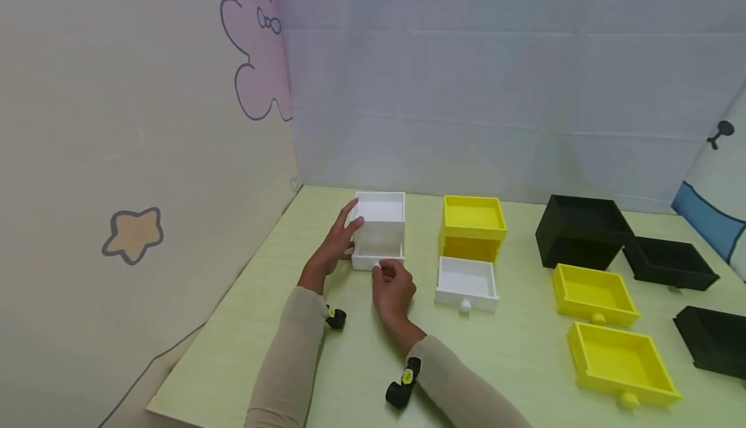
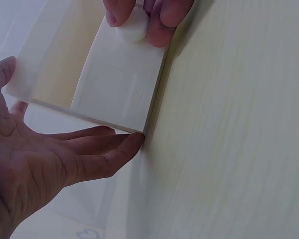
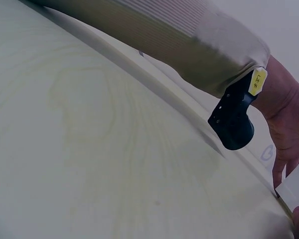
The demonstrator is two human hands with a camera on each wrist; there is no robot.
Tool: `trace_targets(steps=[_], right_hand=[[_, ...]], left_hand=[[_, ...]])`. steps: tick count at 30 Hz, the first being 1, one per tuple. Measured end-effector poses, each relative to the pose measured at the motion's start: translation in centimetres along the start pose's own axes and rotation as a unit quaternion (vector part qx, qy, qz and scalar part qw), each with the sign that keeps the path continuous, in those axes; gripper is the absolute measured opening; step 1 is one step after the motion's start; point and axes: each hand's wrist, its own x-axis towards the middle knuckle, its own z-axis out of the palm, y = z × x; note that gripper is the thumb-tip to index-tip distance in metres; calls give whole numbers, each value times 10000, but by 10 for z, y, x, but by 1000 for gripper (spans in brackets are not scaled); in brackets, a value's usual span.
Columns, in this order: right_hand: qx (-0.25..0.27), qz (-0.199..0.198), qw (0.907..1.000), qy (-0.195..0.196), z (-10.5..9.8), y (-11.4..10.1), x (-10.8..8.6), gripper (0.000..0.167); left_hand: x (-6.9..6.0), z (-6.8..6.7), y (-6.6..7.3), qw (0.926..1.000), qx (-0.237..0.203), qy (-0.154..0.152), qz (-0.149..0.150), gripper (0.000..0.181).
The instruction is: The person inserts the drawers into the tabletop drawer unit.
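A white two-tier drawer cabinet (image 1: 379, 208) stands at the back left of the table, with a white drawer (image 1: 369, 263) in its lower opening. My right hand (image 1: 394, 289) pinches that drawer's round white knob (image 2: 133, 26) between thumb and fingers. My left hand (image 1: 333, 247) rests against the cabinet's left side. In the left wrist view its fingers (image 2: 97, 154) stretch along the side wall, fingertips near the lower front corner, and the thumb lies by the upper front edge. The right wrist view catches only a corner of the white drawer front (image 3: 294, 186).
Right of the cabinet stands a yellow cabinet (image 1: 473, 217), a loose white drawer (image 1: 466, 280) before it. Farther right are a black cabinet (image 1: 583, 221), two yellow drawers (image 1: 597, 289) and black drawers (image 1: 670, 261). A wall (image 1: 175, 156) borders the table's left side.
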Motion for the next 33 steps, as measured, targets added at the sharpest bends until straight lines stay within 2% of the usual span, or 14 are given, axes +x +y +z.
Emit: trace_targets(steps=[3, 14, 27, 33], right_hand=[[-17, 28, 10000, -8, 0, 0, 0, 7], [96, -12, 10000, 22, 2, 1, 0, 7], [69, 80, 9999, -36, 3, 1, 0, 7], [-97, 78, 9999, 47, 5, 3, 4, 6]], left_hand=[[5, 0, -6, 10000, -18, 58, 54, 62], [3, 2, -9, 9995, 10, 194, 248, 59], [3, 4, -8, 9991, 74, 348, 219, 58], [3, 4, -7, 9992, 60, 339, 187, 58]])
